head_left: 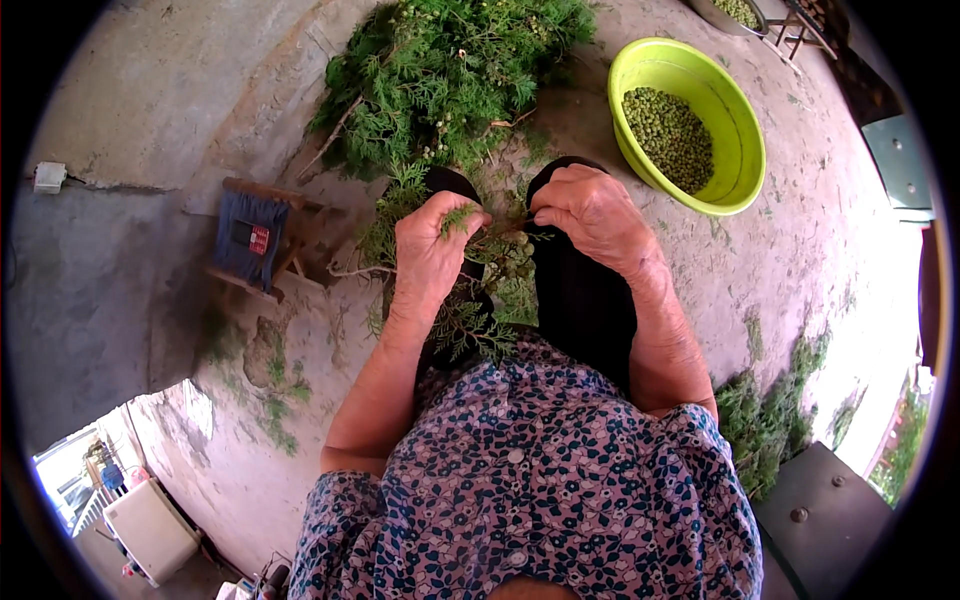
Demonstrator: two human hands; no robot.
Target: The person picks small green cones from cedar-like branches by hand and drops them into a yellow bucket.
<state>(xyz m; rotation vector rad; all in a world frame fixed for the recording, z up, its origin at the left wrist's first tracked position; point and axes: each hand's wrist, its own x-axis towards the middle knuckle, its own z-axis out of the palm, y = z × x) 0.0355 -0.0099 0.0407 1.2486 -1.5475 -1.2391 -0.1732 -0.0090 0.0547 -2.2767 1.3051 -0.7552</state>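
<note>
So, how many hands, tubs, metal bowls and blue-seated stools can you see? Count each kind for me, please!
Hands: 2 (left hand, right hand)
Lime-green tub: 1
Metal bowl, partly cut off: 1
Blue-seated stool: 1
Total: 5

Worn floor [770, 290], leafy branch heap [440, 90], lime-green basin [680, 65], stool [242, 264], loose sprigs [275, 422] (scattered widely)

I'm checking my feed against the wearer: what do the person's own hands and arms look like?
The left hand and right hand are ungloved, with no watch visible. The forearms are bare. The sleeves are short, loose and mauve-pink, with a dark blue and pale leaf-and-flower print.
</note>
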